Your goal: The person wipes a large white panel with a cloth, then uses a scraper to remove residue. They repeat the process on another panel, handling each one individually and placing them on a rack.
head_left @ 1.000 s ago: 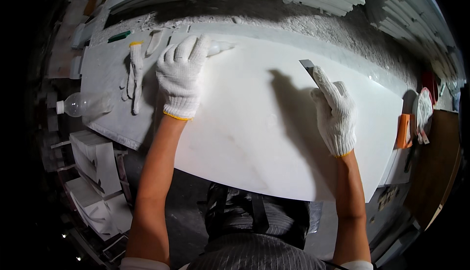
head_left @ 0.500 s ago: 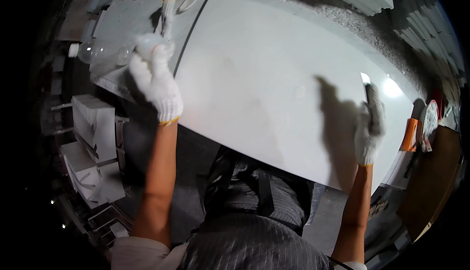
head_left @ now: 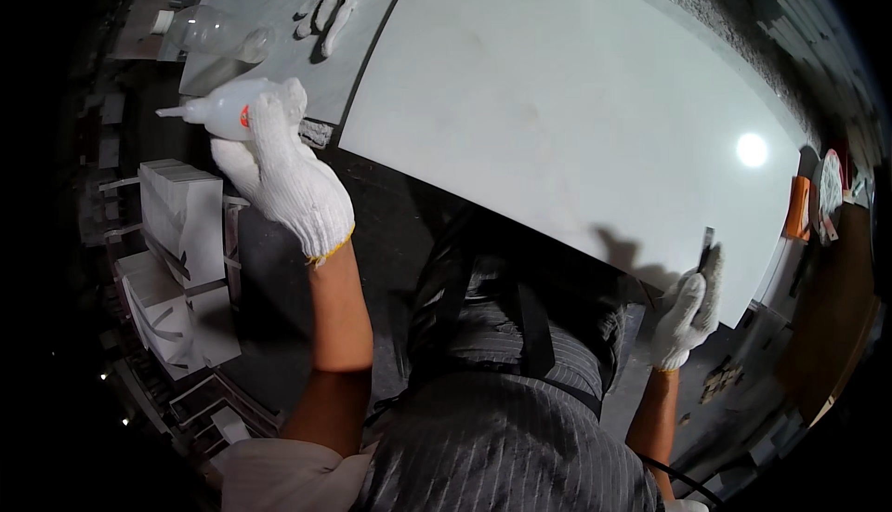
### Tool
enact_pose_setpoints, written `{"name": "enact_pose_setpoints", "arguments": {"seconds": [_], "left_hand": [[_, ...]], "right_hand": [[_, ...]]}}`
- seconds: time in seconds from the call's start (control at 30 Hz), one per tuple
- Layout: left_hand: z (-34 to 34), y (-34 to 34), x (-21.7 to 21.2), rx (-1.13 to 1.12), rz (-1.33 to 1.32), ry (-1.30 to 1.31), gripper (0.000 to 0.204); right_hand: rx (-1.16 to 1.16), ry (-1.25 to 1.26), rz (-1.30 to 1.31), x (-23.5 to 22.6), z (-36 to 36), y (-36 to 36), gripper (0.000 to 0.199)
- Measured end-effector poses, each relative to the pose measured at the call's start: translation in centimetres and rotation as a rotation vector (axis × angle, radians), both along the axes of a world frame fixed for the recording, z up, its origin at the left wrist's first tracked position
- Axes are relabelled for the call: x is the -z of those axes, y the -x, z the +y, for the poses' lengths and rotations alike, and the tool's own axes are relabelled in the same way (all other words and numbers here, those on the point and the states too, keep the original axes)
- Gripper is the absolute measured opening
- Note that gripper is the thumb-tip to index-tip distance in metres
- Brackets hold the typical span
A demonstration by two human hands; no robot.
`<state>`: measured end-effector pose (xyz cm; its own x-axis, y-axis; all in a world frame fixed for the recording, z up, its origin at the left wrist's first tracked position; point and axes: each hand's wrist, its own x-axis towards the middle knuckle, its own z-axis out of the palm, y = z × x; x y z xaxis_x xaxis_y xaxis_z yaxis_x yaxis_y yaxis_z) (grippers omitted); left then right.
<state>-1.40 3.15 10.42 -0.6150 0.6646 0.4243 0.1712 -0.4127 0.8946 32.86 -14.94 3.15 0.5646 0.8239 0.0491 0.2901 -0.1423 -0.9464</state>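
A large smooth white panel (head_left: 548, 112) lies in front of me, with a bright light reflected at its right. My left hand (head_left: 297, 182), in a white knit glove, is closed round a translucent squeeze bottle (head_left: 221, 112) with a narrow nozzle pointing left. It is off the panel's left front corner. Also gloved, my right hand (head_left: 683, 321) is at the near right edge of the panel. A thin, dark, flat-bladed tool (head_left: 707, 244) sticks up from its fingers; its lower part is hidden, so its exact kind cannot be told.
A clear plastic bottle (head_left: 206, 31) with a white cap lies on the surface at the far left, near a loose white glove (head_left: 342, 1). Stacked white blocks (head_left: 181, 224) stand below on the left. An orange object (head_left: 798, 207) sits beyond the panel's right edge.
My left hand has come nearer with the squeeze bottle, whose nozzle now shows. My right hand has drawn back toward the panel's near edge with the thin tool. The view has shifted too.
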Motion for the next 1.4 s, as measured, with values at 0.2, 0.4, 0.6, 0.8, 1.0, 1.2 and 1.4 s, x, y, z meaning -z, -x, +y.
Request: {"name": "enact_pose_setpoints", "arguments": {"seconds": [0.2, 0.4, 0.6, 0.8, 1.0, 1.2, 1.4], "left_hand": [[0.2, -1.6, -0.7, -0.019, -0.069, -0.1, 0.033], [-3.3, -2.3, 2.2, 0.138, -0.04, -0.013, 0.034], [-5.7, -5.1, 2.7, 0.154, -0.006, 0.094, 0.039], [-5.2, -5.3, 2.8, 0.186, -0.005, 0.052, 0.038], [-4.2, -4.2, 2.8, 0.152, -0.048, 0.085, 0.042], [-2.7, -1.6, 3.2, 0.108, -0.038, 0.101, 0.046], [-0.5, 2.2, 4.2, 0.035, -0.044, 0.103, 0.051]], "right_hand": [[-0.31, -0.029, 0.158, -1.0, -1.7, 4.1, 0.05], [-0.554, 0.121, 0.214, -2.8, -2.1, 6.2, 0.067], [-0.587, 0.255, 0.375, -3.8, -2.6, 4.8, 0.042], [-0.463, 0.283, 0.571, -3.8, -3.0, 4.9, 0.021], [-0.276, 0.212, 0.513, -3.8, -2.7, 4.9, 0.022], [-0.064, -0.076, 0.279, -2.9, 0.0, 3.4, 0.021], [0.194, -0.083, -0.007, -0.7, 3.6, 0.3, 0.022]]}}
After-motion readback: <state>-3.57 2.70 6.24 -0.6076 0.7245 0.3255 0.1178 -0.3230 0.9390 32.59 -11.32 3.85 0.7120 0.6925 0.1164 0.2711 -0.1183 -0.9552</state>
